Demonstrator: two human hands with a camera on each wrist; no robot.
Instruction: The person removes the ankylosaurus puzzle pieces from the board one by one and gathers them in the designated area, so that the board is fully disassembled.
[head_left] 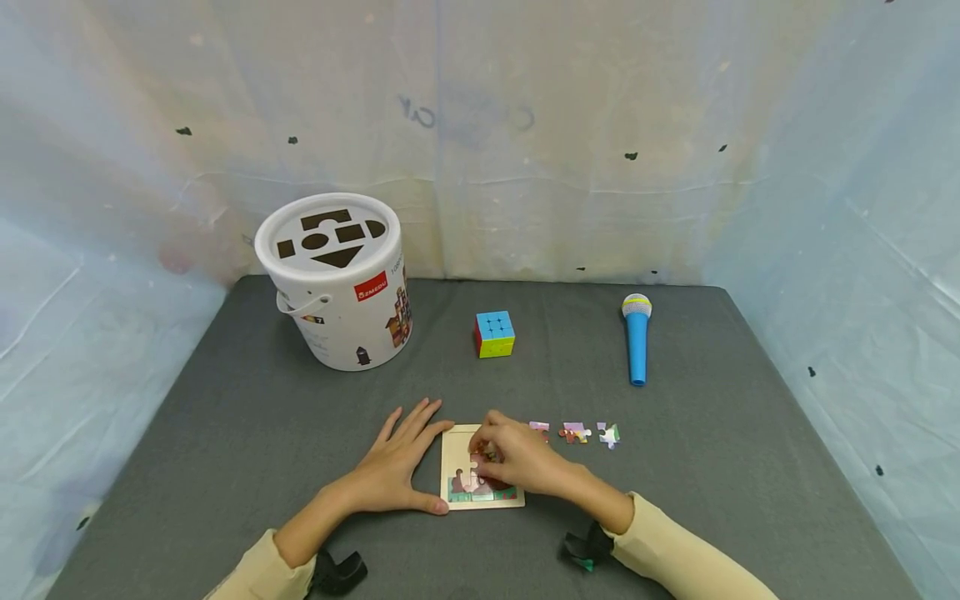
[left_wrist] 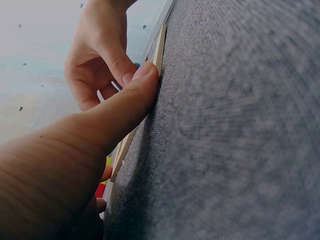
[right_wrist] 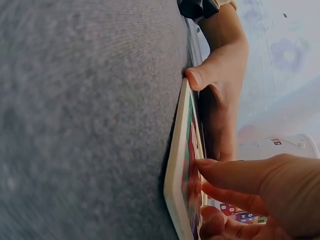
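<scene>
A small wooden jigsaw tray (head_left: 461,505) lies on the grey table, with joined picture pieces across its lower part and bare wood at its upper left. My left hand (head_left: 393,471) is spread along the tray's left side, its thumb at the lower left corner and its index finger at the upper left one. Over the tray's right half, my right hand (head_left: 517,454) has thumb and fingers curled down round a puzzle piece at the picture's surface, mostly hidden by the fingers. In the right wrist view, the thumb (right_wrist: 220,170) touches the picture.
Several loose puzzle pieces (head_left: 575,432) lie in a row right of the tray. Farther back stand a white lidded bucket (head_left: 337,308) with shaped holes, a puzzle cube (head_left: 495,335) and a blue toy microphone (head_left: 637,342). Pale sheeting (head_left: 570,225) hangs round the table.
</scene>
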